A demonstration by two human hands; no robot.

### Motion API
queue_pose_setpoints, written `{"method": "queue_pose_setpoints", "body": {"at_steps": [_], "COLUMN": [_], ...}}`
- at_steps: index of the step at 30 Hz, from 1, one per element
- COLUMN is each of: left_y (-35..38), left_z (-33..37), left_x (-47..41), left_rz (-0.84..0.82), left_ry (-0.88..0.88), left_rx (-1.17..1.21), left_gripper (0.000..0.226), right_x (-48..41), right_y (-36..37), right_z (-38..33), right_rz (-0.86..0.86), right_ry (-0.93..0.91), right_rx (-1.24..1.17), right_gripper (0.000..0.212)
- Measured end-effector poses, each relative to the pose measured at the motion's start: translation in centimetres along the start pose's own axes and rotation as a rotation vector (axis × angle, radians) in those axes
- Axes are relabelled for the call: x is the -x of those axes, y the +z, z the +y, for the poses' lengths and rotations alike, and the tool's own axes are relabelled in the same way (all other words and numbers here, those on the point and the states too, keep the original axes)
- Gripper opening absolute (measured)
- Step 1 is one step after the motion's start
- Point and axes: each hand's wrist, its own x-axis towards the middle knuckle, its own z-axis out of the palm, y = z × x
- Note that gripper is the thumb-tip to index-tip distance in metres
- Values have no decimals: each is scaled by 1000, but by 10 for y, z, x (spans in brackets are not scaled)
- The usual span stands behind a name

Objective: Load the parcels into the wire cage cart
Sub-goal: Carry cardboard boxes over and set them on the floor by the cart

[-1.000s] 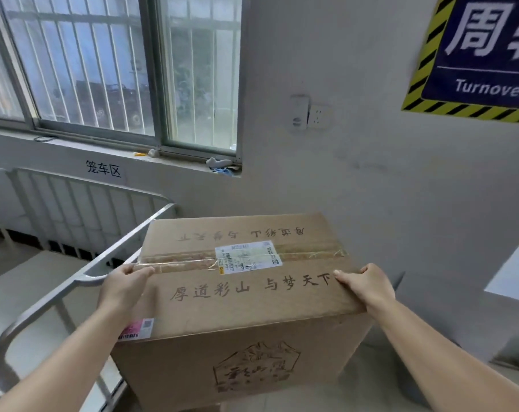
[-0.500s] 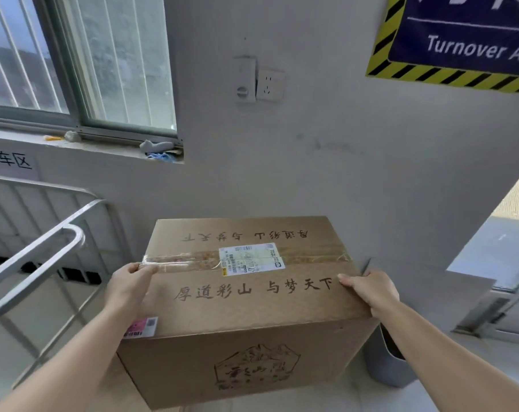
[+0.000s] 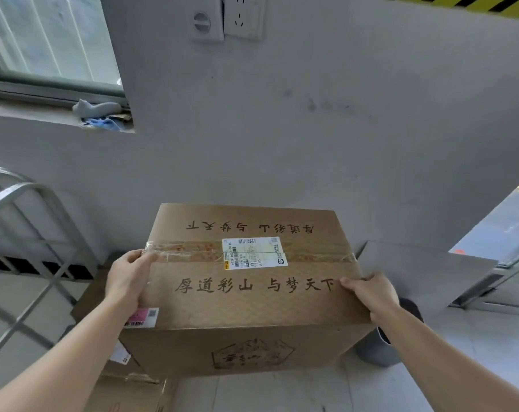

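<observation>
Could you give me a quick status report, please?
Left hand, right hand gripping the cardboard box. Not yet in the wire cage. Cartons underneath, left.

Parcel depot, hazard-striped sign (image 3: 472,3), metal cage rails (image 3: 29,200), labelled cartons (image 3: 252,292)

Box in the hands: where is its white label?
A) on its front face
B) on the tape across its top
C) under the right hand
B: the label lies on the tape across the top of the box, between the left hand and the right hand.
</observation>
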Motion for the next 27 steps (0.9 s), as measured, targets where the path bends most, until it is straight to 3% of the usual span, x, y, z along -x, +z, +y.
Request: {"method": "queue_pose_setpoints", "body": {"at_steps": [8,13,17,27], "left_y": [57,91,120,188], "left_z": [-33,-72,-113,-218], "left_x": [-90,-149,-185,-269], "left_rz": [-93,-139,-114,-78], "left_ry": [-42,-113,-153,-202], "left_rx": [-6,-44,-26,-35], "left_gripper": [25,42,20,29], "right_x": [-75,-116,-150,-236], "right_y": [70,122,166,270], "right_z": [13,40,66,139], "right_rz": [31,66,82,131], "right_ry": [97,184,239,291], "right_rx": [36,14,-9,7], "right_gripper": [50,52,49,50]}}
